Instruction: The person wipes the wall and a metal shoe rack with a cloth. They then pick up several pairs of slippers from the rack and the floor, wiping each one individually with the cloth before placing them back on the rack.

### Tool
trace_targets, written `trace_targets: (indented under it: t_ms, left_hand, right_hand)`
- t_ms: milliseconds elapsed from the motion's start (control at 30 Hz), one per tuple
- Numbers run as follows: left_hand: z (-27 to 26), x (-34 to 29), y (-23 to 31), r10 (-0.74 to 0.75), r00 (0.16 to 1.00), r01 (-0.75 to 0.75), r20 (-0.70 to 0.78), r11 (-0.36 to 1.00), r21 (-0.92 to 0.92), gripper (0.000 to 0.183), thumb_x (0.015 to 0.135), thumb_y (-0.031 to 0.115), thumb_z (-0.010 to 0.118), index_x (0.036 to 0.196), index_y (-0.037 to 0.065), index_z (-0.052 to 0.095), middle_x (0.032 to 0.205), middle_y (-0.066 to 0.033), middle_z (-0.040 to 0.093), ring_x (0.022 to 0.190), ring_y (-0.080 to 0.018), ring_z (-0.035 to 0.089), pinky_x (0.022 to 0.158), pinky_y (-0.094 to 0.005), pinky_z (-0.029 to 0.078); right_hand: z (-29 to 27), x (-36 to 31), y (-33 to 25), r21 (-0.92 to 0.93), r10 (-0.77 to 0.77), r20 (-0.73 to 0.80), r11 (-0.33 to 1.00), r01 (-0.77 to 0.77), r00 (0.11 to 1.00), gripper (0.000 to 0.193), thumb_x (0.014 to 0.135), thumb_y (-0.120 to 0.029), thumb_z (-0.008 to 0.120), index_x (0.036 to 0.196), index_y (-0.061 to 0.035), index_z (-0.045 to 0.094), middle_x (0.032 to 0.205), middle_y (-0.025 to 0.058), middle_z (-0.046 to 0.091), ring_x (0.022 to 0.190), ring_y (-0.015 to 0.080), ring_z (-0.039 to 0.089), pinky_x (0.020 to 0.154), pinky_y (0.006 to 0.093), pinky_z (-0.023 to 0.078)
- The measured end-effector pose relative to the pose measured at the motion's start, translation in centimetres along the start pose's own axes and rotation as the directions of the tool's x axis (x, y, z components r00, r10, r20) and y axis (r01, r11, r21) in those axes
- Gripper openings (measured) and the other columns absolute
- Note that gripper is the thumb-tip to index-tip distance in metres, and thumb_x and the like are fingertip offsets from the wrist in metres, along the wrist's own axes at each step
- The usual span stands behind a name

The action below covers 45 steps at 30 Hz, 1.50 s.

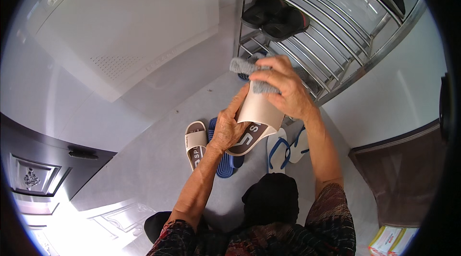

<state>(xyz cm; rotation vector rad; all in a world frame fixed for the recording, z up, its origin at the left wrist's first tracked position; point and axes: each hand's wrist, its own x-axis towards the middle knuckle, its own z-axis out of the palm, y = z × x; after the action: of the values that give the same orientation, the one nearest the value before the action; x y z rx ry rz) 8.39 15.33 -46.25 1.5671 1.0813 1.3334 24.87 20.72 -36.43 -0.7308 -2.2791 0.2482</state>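
A beige slide sandal with a dark brown footbed is held up in front of me. My left hand grips it from the left side, with the fingertips partly hidden behind the strap. My right hand is closed on a grey cloth, which lies against the far end of the sandal's strap. On the floor to the left lies a matching beige slide. Blue slippers sit beside it, partly covered by my left hand and forearm. White flip-flops with blue straps lie under my right forearm.
A metal shoe rack stands at the far right, with black slippers on one shelf. White panels rise at the left, above a dark cabinet door. A small carton sits at the lower right.
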Motion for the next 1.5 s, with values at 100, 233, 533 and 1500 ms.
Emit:
trace_targets:
  t_ms: [100,233,533,1500]
  left_hand:
    - [0.3,0.0,0.2,0.008,1.0,-0.007,0.015,0.999,-0.041,0.06,0.086,0.001,0.062,0.141,0.008,0.038,0.114,-0.0108,0.063,0.103,-0.0145,0.059,0.091,-0.028,0.045]
    - [0.2,-0.4,-0.4,-0.091,0.993,0.078,-0.069,0.981,-0.175,0.065,0.08,0.005,0.069,0.139,0.008,0.04,0.112,-0.0144,0.065,0.102,-0.0243,0.064,0.09,-0.0333,0.049]
    - [-0.4,0.1,-0.6,0.027,0.989,0.047,-0.146,0.879,0.475,0.06,0.074,0.011,0.07,0.129,0.008,0.048,0.092,-0.0228,0.066,0.082,-0.0393,0.065,0.072,-0.0436,0.053]
    - [1.3,0.2,-3.1,-0.387,0.922,0.259,0.027,0.563,-0.785,0.04,0.082,0.006,0.058,0.121,0.001,0.049,0.103,-0.0068,0.061,0.092,-0.0154,0.059,0.083,-0.0293,0.05]
  right_hand:
    - [-0.1,-0.5,0.9,-0.097,0.125,-0.18,0.985,-0.144,0.976,0.04,0.066,0.006,0.064,0.103,-0.0074,0.064,0.112,0.0107,0.053,0.109,0.0332,0.046,0.089,0.0394,0.044]
    - [0.6,-2.9,1.7,-0.002,0.346,-0.313,0.931,-0.365,0.884,0.035,0.073,0.001,0.061,0.107,-0.0057,0.063,0.108,0.013,0.054,0.1,0.034,0.052,0.087,0.0404,0.045]
    - [-0.6,-3.3,-2.0,-0.113,0.147,-0.322,0.975,-0.193,0.935,0.049,0.063,0.006,0.063,0.111,-0.0031,0.058,0.108,0.0143,0.059,0.1,0.0295,0.057,0.088,0.0369,0.046]
    - [6.8,-8.1,-4.7,-0.086,0.306,-0.039,0.947,-0.308,0.951,0.048,0.072,-0.003,0.065,0.118,0.0028,0.052,0.127,0.0221,0.044,0.115,0.0398,0.042,0.096,0.0466,0.039]
